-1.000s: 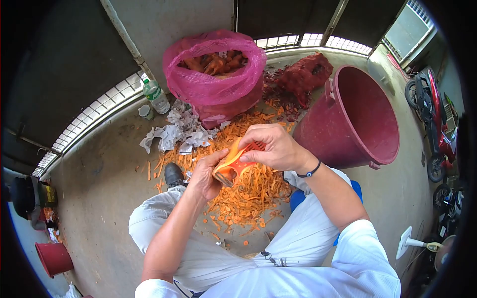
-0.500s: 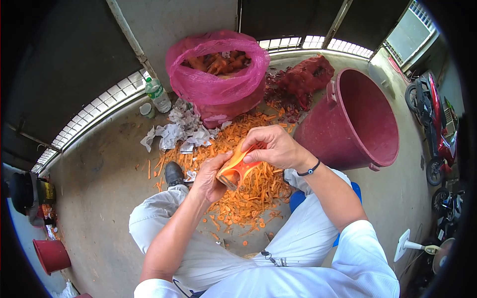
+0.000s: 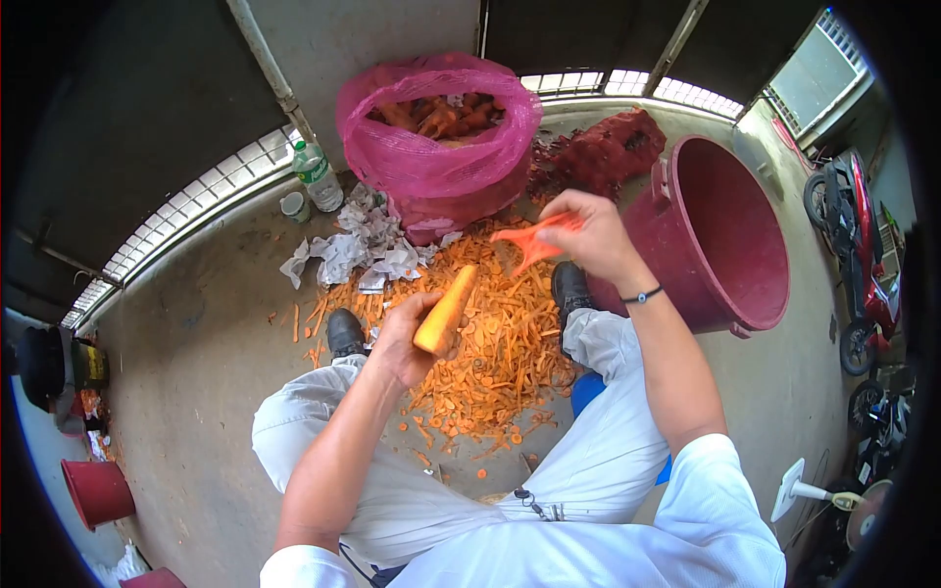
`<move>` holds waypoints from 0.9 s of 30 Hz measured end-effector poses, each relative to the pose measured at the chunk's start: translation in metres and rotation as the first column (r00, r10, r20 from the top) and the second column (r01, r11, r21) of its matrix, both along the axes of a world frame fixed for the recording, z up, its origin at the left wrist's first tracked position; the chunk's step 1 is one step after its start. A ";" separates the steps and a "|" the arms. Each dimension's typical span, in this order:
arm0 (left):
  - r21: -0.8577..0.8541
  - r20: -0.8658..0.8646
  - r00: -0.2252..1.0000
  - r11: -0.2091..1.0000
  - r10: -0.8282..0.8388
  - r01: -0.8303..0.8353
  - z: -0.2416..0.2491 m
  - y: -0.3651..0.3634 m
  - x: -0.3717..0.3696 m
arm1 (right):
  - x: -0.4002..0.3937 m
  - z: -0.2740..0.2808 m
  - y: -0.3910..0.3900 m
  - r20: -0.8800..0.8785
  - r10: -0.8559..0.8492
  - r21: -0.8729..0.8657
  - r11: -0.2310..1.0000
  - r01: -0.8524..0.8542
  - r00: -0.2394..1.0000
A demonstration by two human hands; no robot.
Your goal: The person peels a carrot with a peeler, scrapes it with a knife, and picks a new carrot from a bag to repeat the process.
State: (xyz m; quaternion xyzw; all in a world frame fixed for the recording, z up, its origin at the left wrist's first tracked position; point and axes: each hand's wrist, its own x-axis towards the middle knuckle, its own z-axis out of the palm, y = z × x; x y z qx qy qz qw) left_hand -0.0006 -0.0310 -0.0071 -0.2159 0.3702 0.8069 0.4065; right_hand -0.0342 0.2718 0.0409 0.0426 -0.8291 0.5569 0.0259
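Note:
My left hand (image 3: 402, 338) is wrapped round a carrot (image 3: 448, 312), its surface peeled and yellow-orange, held tilted with the narrow end pointing up and away. To the right and higher, my right hand (image 3: 594, 235) grips an orange-red Y-shaped peeler (image 3: 535, 241), which stands apart from the carrot. Beneath both hands a large heap of orange carrot peelings (image 3: 500, 367) covers the floor between my shoes. Beyond it stands a pink mesh sack (image 3: 392, 167) with unpeeled carrots (image 3: 441, 118) inside.
A big maroon bin (image 3: 662, 235) stands at right, its mouth tilted toward me. Behind it lies a red mesh sack (image 3: 613, 152). Crumpled paper (image 3: 358, 245), a plastic bottle (image 3: 319, 176) and a cup (image 3: 294, 206) are at left. A small red bucket (image 3: 98, 493) sits far left.
My right hand has moved up and right, taking the peeler off the carrot. The carrot in my left hand has turned, so its narrow end now points away from me.

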 end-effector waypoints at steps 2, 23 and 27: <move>0.064 -0.014 1.000 0.998 -0.027 0.027 -0.010 -0.005 -0.002 | 0.020 0.011 -0.030 -0.005 0.197 -0.169 0.966 -0.195 0.980; 0.013 0.023 0.999 0.999 0.044 -0.044 0.012 0.014 0.011 | 0.038 0.028 -0.066 -0.309 0.401 0.120 0.916 -0.383 0.863; 0.056 -0.041 0.993 0.992 -0.115 0.117 0.011 0.004 0.015 | 0.010 0.021 -0.025 -0.157 0.213 0.156 0.969 -0.189 0.964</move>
